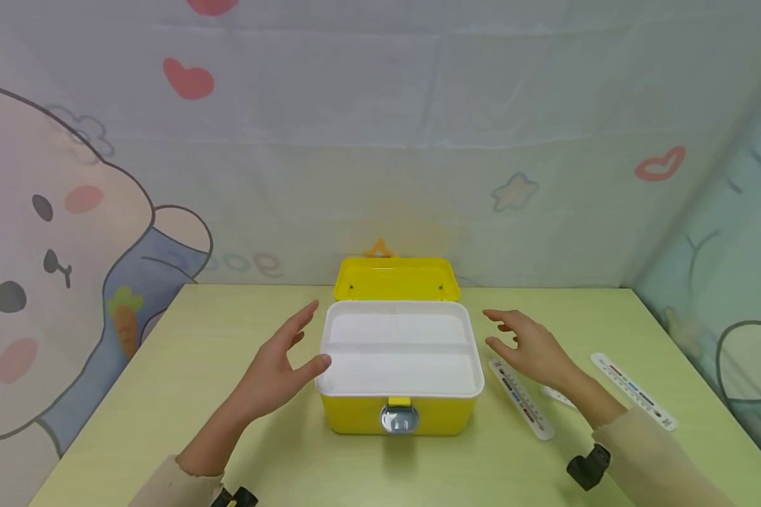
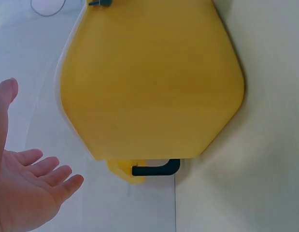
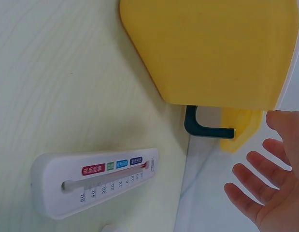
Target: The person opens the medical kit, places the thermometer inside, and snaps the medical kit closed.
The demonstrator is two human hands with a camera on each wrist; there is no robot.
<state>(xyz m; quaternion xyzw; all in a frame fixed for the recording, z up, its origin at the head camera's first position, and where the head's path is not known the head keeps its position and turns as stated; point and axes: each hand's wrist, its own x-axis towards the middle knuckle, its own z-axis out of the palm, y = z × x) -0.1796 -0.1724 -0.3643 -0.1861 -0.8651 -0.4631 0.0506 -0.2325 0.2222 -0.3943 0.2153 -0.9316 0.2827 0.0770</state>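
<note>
A yellow storage box [image 1: 355, 415] stands in the middle of the table, its yellow lid [image 1: 396, 278] tipped back behind it. A white divided tray [image 1: 399, 370] fills its top, bare of contents, and a silvery latch [image 1: 399, 420] sits on the front. To the left, my left hand [image 1: 273, 373] spreads its fingers, and its thumb tip overlaps the tray's left rim in the head view. My right hand [image 1: 529, 345] hovers beside the right side with loosely bent fingers and nothing in them. A dark green handle [image 3: 207, 130] shows at the box's back in the right wrist view.
A white thermometer [image 1: 521, 399] lies on the table [image 1: 260, 465] just right of the box. Farther right is another thermometer [image 1: 634, 391]. A white piece [image 1: 558, 398] between them is mostly hidden under my right forearm. A printed cloth [image 1: 355, 176] hangs behind the table.
</note>
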